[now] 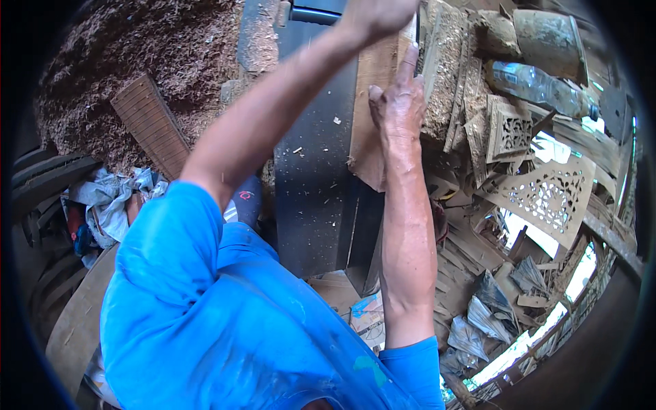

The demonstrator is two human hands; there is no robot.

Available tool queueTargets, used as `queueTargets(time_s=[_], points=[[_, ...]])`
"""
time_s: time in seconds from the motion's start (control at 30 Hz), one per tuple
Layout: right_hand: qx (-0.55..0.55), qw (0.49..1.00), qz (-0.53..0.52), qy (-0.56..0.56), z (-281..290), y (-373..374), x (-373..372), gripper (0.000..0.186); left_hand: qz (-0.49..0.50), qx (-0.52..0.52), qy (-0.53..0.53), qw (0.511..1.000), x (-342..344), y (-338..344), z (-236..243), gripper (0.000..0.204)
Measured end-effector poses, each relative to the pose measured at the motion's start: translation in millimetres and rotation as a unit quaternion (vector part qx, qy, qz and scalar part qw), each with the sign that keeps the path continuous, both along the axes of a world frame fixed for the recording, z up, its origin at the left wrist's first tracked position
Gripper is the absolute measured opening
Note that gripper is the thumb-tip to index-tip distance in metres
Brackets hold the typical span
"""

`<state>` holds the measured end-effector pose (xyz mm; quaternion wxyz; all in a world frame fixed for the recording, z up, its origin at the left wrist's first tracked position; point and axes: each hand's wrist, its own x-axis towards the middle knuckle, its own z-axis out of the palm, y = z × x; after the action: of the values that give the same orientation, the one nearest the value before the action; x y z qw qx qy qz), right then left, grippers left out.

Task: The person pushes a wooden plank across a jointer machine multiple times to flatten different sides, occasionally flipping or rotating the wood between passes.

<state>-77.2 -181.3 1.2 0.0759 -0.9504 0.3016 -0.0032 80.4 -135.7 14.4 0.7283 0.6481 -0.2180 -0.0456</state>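
A light-brown wooden board [369,130] lies lengthwise along the right part of a long black machine bed [311,178]. My right hand [400,109] is on the board near its right edge. Its index finger points straight ahead and the thumb is spread to the left, while the other fingers look bent, gripping the edge. Farther along, my left hand [379,17] reaches across from the left above the far part of the board. Its fingers are largely cut off by the picture's upper edge, so what they grip cannot be seen.
Wood shavings [171,48] are heaped left of the machine, with a brown plank [152,123] on them. To the right are a sawdust-covered ledge [444,75], a plastic bottle [540,85], carved lattice panels [547,198] and scrap wood. A cloth [102,198] lies at far left.
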Motion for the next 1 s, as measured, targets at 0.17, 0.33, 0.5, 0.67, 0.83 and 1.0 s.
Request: queueTargets(time_s=[0.17,0.33,0.5,0.67,0.83,1.0], points=[[0.017,1.000,0.000,-0.007,-4,-11,23,0.094,0.035,-0.018,0.114,0.993,-155,60,-31,0.056],[-0.027,0.999,0.000,0.024,-2,-16,46,0.101,-0.035,-0.018,0.132,0.990,-216,55,-50,0.060],[-0.015,1.000,-0.001,0.026,-3,-23,69,0.096,0.005,0.034,0.030,0.999,-216,30,-62,0.066],[-0.040,0.999,0.012,0.032,-5,-33,83,0.102,0.026,0.036,0.026,0.999,-201,16,-64,0.067],[-0.055,0.996,0.022,0.062,-3,-39,104,0.113,0.065,0.049,0.022,0.996,-187,7,-67,0.064],[-0.065,0.996,0.023,0.061,-6,-50,120,0.110,0.087,0.026,0.021,0.996,-169,-3,-67,0.062]])
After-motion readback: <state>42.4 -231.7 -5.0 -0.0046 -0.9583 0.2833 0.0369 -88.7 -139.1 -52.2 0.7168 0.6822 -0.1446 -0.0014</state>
